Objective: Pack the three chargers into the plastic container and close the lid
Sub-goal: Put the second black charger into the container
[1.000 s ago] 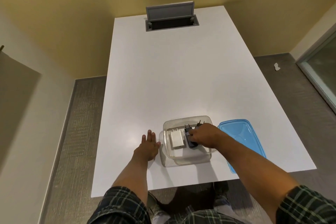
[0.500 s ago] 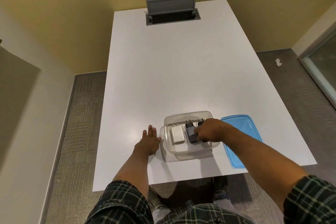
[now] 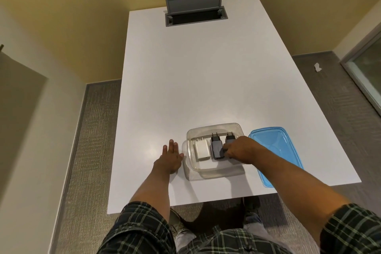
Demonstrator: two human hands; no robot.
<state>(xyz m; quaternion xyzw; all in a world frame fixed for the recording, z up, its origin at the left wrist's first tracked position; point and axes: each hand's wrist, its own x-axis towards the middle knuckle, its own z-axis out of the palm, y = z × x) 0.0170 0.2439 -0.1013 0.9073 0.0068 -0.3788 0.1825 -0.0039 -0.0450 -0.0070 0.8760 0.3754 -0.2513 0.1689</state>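
1. Left hand [image 3: 170, 158]: flat on desk [image 3: 195, 80], fingers spread, empty, just beside left wall of plastic container [image 3: 214, 171].
2. Inside container, between the hands: white charger [image 3: 202, 149], then dark charger [image 3: 216, 147], prongs pointing away.
3. Right hand [image 3: 239, 150]: reaching over rim, fingers curled onto third charger [image 3: 229, 137]; gripped or only nudged, cannot tell. Likely seating it beside dark one.
4. To do well: lay flat, prongs aligned with others, nothing above rim; brace container with left hand.
5. Right of right hand: blue lid [image 3: 276, 150] on desk, partly under forearm, not yet fitted.
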